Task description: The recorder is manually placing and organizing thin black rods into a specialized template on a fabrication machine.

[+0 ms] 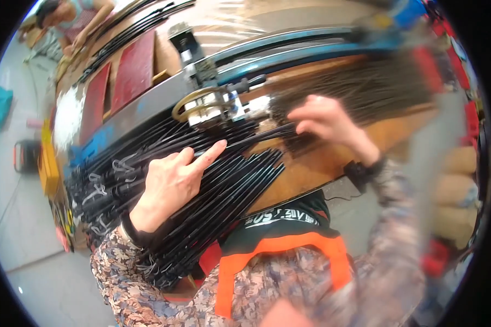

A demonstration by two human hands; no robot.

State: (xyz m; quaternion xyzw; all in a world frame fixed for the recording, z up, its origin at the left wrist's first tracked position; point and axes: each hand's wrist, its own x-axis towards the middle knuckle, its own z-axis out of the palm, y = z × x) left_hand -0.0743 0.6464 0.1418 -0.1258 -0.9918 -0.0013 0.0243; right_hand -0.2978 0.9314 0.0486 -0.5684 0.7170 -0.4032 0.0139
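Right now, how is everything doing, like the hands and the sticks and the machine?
Left hand: index finger stretched out, grip unclear
Right hand: fingers curled, blurred, grip unclear
Near black rods: piled side by side
Dark rods at right: heaped, blurred
Machine: upright, can't tell if running
Red boards: lying side by side
Apron: worn

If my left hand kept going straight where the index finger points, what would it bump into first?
Your left hand would probably meet the black rods just past its fingertip, ahead of the silvery metal fixture; depth is unclear here.
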